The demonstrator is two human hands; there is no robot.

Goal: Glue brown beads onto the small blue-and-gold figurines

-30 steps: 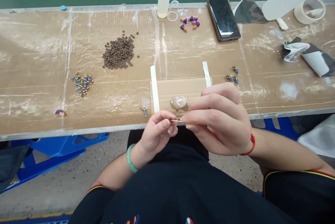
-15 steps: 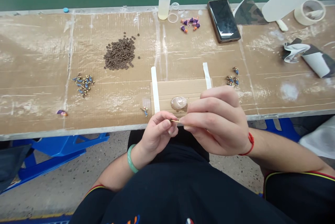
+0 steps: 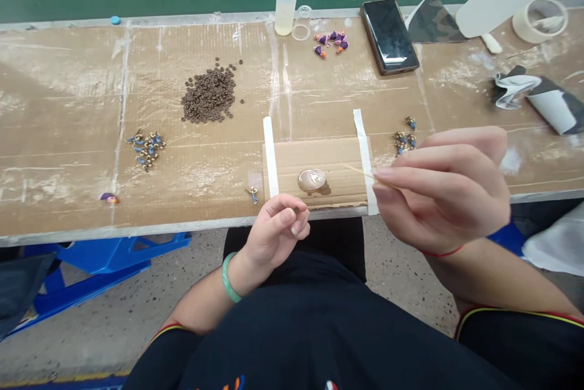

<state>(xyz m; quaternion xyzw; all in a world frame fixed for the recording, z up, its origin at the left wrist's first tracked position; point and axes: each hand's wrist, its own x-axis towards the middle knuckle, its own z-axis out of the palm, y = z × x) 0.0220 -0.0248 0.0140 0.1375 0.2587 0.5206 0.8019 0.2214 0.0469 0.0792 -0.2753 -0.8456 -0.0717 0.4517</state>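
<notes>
Between thumb and forefinger, my left hand (image 3: pixel 276 226) pinches a small brown disc (image 3: pixel 296 210) at the table's front edge. My right hand (image 3: pixel 444 186) grips a thin wooden toothpick (image 3: pixel 358 169), its tip pointing left over the cardboard piece (image 3: pixel 314 153). A puddle of clear, glossy liquid (image 3: pixel 312 180) lies on that cardboard, which two white tape strips hold down. One tiny blue figurine (image 3: pixel 252 195) rests just left of the cardboard. Behind my right hand sits a small cluster of similar blue figurines (image 3: pixel 404 140), partly covered by the fingers.
A heap of brown discs (image 3: pixel 208 95) lies left of centre, with more blue figurines (image 3: pixel 146 149) nearer. Purple figurines (image 3: pixel 332 40) sit by a spray bottle (image 3: pixel 286 3). A phone (image 3: pixel 390 36), a tape roll (image 3: pixel 540 20) and crumpled sheets (image 3: pixel 515 90) occupy the right side.
My right hand has moved right and slightly up with the toothpick, away from the disc in my left hand. The left hand has stayed nearly in place.
</notes>
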